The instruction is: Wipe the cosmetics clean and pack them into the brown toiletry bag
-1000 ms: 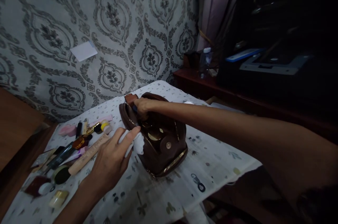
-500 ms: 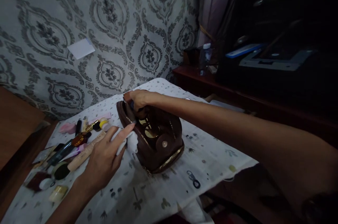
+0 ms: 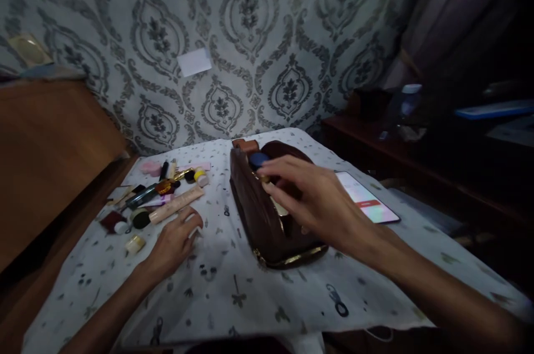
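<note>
A dark brown leather bag (image 3: pixel 258 212) with gold zips stands unzipped on the cloth-covered table. My right hand (image 3: pixel 311 193) is over its opening, thumb and fingers closed on a small round jar with a dark blue lid (image 3: pixel 259 160). Something gold-coloured shows inside the bag below the hand, partly hidden. To the left, my left hand (image 3: pixel 175 240) rests low over the table with fingers loosely bent and apart; no object shows in it. Closest to it lies a beige tube (image 3: pixel 176 205), among several cosmetics, including a yellow-banded small bottle (image 3: pixel 201 177) and a small cream-coloured jar (image 3: pixel 135 244).
A phone (image 3: pixel 369 198) with a lit screen lies right of the bag. A brown wooden cabinet (image 3: pixel 54 148) borders the table on the left. At the back right, a clear bottle (image 3: pixel 409 101) stands on a dark red surface. Patterned wallpaper (image 3: pixel 250 26) rises behind.
My right hand has come up from inside the bag with the blue-lidded jar. My left hand has moved away from the bag, and the white tissue it held is out of sight. The view has turned left.
</note>
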A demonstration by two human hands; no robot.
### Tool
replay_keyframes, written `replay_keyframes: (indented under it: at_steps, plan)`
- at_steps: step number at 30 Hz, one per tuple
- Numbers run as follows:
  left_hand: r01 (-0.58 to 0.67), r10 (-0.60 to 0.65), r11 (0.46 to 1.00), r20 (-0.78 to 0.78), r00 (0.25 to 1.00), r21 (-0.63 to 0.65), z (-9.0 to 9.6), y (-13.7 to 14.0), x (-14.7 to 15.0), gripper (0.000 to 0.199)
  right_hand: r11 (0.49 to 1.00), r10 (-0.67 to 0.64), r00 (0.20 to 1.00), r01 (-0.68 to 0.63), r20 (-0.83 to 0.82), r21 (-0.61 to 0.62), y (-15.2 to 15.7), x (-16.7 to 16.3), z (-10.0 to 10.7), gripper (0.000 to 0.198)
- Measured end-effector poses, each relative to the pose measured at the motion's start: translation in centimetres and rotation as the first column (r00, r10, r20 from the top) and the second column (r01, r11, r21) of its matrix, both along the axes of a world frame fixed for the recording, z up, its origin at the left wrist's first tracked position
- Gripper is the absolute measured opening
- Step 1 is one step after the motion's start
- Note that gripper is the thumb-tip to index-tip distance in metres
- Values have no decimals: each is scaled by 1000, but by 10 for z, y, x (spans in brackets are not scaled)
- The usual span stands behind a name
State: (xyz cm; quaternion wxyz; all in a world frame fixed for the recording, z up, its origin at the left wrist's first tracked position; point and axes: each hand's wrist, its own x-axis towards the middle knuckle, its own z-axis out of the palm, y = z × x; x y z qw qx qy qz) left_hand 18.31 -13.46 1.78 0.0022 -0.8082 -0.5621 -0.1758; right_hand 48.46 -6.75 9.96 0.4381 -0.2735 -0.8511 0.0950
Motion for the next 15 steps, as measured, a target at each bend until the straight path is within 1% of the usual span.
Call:
replay_keyframes:
  at_steps: [3, 5, 7, 9, 11, 12, 13, 15]
  plan:
    - [-91, 89, 993, -29, 996, -76, -11, -4, -12, 23, 987, 151, 985, -144, -84, 76, -31, -12, -13, 18]
    - [-142, 138, 983, -38, 990, -115, -17, -5, -19, 22, 968, 247, 965, -242, -86, 66, -46, -26, -23, 18]
    - [-174, 169, 976, -45, 985, -134, -23, -5, -24, 24, 950, 311, 950, -311, -30, 0, -55, -43, -38, 18]
    - [-180, 176, 975, -44, 983, -134, -30, -6, -27, 25, 933, 348, 937, -345, 20, -103, -57, -62, -55, 19]
    - [-173, 169, 978, -42, 985, -117, -35, -6, -30, 23, 915, 344, 939, -333, 9, -227, -55, -81, -75, 18]
    - [-172, 168, 979, -45, 985, -105, -37, -6, -31, 22, 898, 329, 944, -315, -5, -307, -52, -91, -84, 18]
    - [-177, 173, 980, -53, 984, -94, -37, -6, -31, 20, 877, 302, 953, -288, -26, -384, -49, -101, -93, 19]
    - [-200, 195, 978, -70, 978, -65, -36, -2, -32, 17, 806, 239, 968, -244, -80, -540, -40, -121, -109, 20]
